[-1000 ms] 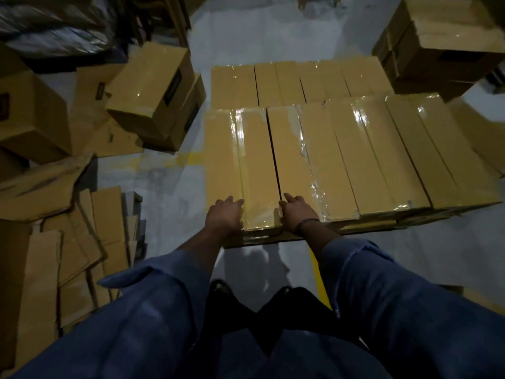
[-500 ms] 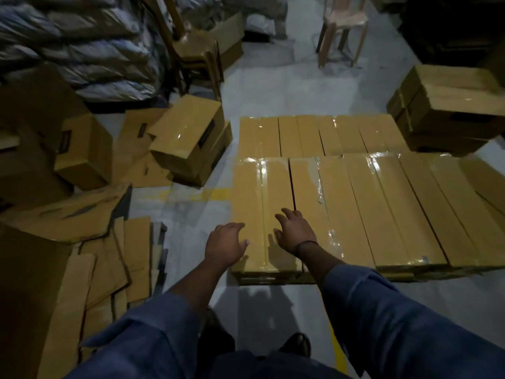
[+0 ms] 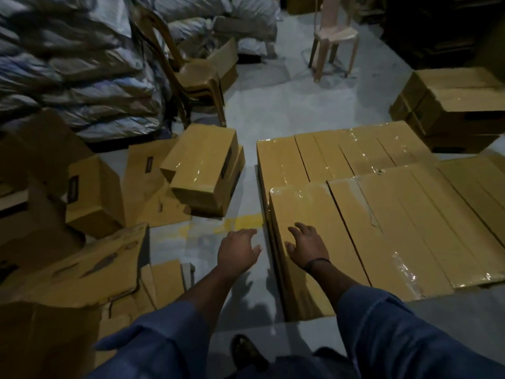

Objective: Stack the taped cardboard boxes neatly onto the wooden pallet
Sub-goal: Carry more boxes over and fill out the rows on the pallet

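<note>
The nearest taped box [image 3: 306,209] lies flat at the left front corner of a layer of taped boxes [image 3: 415,236], with a lower back row [image 3: 328,154] behind it. The wooden pallet is not seen; it is judged to be hidden under this layer. The right hand [image 3: 307,248] is spread wide over the top of the nearest box and nothing is held in it; whether it presses on the cardboard cannot be told. The left hand [image 3: 237,251] is open too, over the floor [image 3: 273,110] just beside the left edge of the box.

If the box is pushed by one hand only, it may be turned out of line with its neighbours, and a gap would be left in the row. The loose tape [image 3: 370,214] on the next box may be caught and torn by a sliding edge.

To the left, a tilted box [image 3: 202,162] is resting on another one and could slip down when it is taken. The way to it is partly blocked by flattened cardboard [image 3: 82,269], on which a foot may slide. Further away, a brown chair [image 3: 191,77], grey sacks [image 3: 68,64] and a side stack of boxes [image 3: 451,105] are seen.
</note>
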The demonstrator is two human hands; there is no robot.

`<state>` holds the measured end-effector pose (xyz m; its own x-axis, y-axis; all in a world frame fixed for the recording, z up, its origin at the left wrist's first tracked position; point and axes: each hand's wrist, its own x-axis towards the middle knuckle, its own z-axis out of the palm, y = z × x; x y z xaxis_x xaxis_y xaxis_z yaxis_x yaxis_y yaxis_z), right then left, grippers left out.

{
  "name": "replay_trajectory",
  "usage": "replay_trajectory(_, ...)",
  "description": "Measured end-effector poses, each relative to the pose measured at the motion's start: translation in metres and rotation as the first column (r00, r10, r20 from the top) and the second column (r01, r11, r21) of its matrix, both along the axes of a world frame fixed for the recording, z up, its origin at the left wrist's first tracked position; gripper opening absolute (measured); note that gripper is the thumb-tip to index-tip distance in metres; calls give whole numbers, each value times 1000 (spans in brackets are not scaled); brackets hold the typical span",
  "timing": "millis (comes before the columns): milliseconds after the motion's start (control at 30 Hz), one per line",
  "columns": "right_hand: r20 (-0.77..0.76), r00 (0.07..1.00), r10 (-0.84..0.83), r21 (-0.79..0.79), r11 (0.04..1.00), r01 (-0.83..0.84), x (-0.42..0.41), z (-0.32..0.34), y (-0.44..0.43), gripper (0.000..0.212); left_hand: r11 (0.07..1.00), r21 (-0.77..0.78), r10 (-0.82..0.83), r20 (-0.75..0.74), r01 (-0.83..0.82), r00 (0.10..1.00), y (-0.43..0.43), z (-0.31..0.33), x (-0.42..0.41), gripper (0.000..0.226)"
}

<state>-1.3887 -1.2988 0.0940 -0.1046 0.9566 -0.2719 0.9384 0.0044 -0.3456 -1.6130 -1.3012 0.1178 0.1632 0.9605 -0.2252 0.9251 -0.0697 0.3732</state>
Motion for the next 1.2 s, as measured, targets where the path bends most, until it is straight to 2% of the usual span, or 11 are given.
replay_trajectory(233, -20, 998, -58, 20, 998, 58, -59, 17, 43, 51, 999, 52, 4, 82, -9, 997, 52, 13, -48, 58)
replay_trajectory(533, -43, 997, -57, 28, 998, 59, -123, 10, 129, 53, 996, -42, 80, 71, -77, 994, 112, 0, -122, 60)
replay_trajectory(700, -46, 999, -27, -11, 1000, 27, -153, -7, 206, 55, 991, -62, 123, 38, -120, 992, 183, -3, -150, 58)
replay_trajectory(867, -35, 999, 33, -48, 998, -34, -177, -5, 287, 55, 992, -86, 92, -50, -96, 994, 271, -1, -161, 51)
replay_trajectory(933, -35, 997, 64, -60, 996, -66, -182, -2, 319, 55, 993, -89, 75, -24, -77, 997, 307, 1, -162, 52)
replay_trajectory(1033, -25, 995, 101, -53, 993, -102, -185, -1, 366, 55, 984, -109, 144, 35, -139, 989, 355, 5, -167, 57)
replay_trajectory(1200, -52, 998, 45, -85, 995, -49, -192, 2, 416, 55, 984, -98, 149, -2, -148, 989, 409, 4, -180, 53)
